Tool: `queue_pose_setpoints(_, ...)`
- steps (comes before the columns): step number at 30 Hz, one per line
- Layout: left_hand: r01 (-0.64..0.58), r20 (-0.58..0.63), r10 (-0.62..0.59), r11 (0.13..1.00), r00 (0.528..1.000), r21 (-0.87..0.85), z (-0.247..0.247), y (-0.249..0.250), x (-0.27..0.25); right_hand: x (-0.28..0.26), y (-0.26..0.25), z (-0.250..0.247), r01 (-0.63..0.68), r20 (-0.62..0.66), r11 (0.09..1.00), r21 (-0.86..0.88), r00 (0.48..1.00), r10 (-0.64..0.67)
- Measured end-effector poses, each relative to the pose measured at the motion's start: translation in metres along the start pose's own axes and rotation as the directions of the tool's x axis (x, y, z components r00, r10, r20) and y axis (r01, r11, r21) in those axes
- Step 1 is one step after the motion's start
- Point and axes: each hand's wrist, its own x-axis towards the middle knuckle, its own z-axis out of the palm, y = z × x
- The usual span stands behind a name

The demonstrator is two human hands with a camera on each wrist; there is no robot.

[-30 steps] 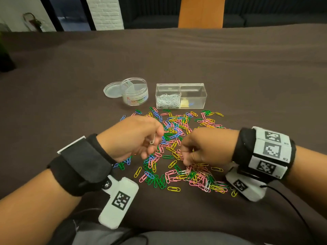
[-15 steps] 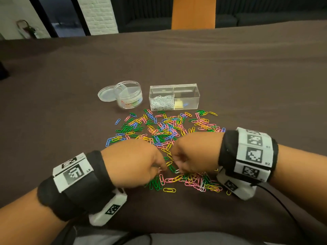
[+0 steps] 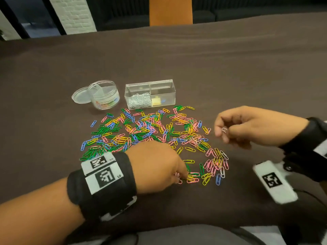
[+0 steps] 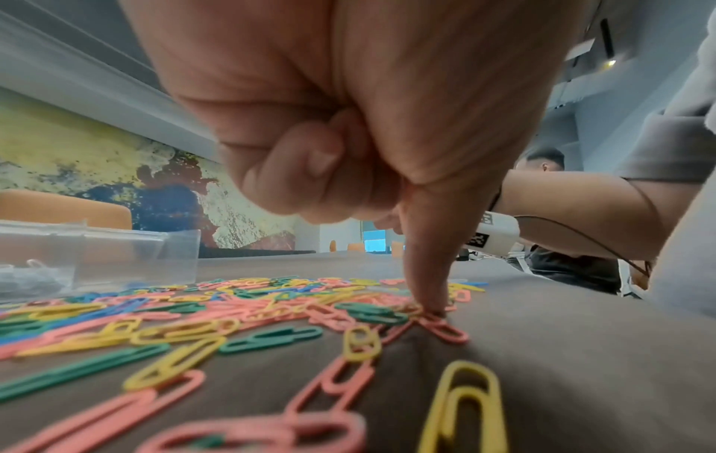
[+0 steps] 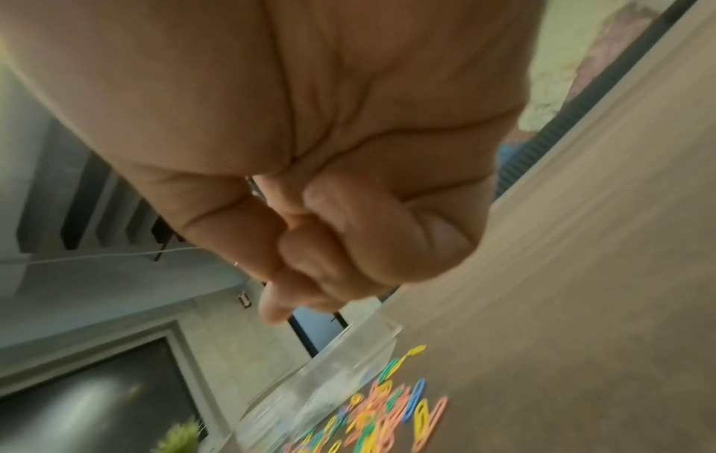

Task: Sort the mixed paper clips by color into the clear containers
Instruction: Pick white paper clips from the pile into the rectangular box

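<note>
Pinching a white paper clip (image 3: 224, 129): right hand (image 3: 247, 127), raised. Pressing one extended finger into the colored clips (image 3: 150, 131): left hand (image 3: 157, 167), other fingers curled.

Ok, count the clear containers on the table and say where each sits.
2: a round jar at the far left of the clip pile, and a rectangular two-compartment box just right of it. Neither looks hidden.

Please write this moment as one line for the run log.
left hand: finger pressing pile | right hand: pinches white clip, lifted | box: white clips inside
</note>
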Motion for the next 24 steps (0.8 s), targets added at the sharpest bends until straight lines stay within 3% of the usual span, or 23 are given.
queue_pose_setpoints(4, 0.008, 0.013, -0.008, 1.000, 1.000, 0.019, -0.002, -0.007, -0.001, 0.002, 0.016, -0.022, -0.061, -0.161, 0.998, -0.002, 0.985, 0.060)
queue_pose_setpoints(6, 0.045, -0.016, -0.045, 0.999, 0.999, -0.025, -0.004, -0.012, -0.002, 0.007, 0.018, -0.020, -0.082, -0.199, 0.989, -0.124, 0.978, 0.057)
queue_pose_setpoints(8, 0.110, -0.038, -0.113, 0.991, 0.993, -0.080, -0.005, -0.018, -0.004, 0.013, 0.020, -0.012, -0.083, -0.146, 0.935, -0.346, 0.989, 0.034)
queue_pose_setpoints(12, 0.156, 0.000, -0.157, 0.982, 0.988, -0.103, -0.005, -0.021, -0.007, 0.011, 0.017, 0.008, -0.083, 0.055, 0.823, -0.563, 0.989, 0.137)
queue_pose_setpoints(15, 0.152, 0.029, -0.150, 0.987, 0.988, -0.056, -0.002, -0.016, -0.005, 0.006, 0.020, 0.010, -0.071, 0.045, 0.669, -0.740, 0.987, 0.155)
queue_pose_setpoints(18, 0.187, 0.001, -0.187, 0.982, 0.982, 0.011, 0.003, -0.014, -0.001, 0.004, 0.028, 0.007, -0.105, 0.004, 0.660, -0.744, 0.987, 0.162)
queue_pose_setpoints(24, 0.297, 0.013, -0.297, 0.955, 0.955, 0.000, 0.000, -0.021, -0.004, 0.004, 0.032, 0.006, -0.116, 0.007, 0.732, -0.672, 0.987, 0.163)
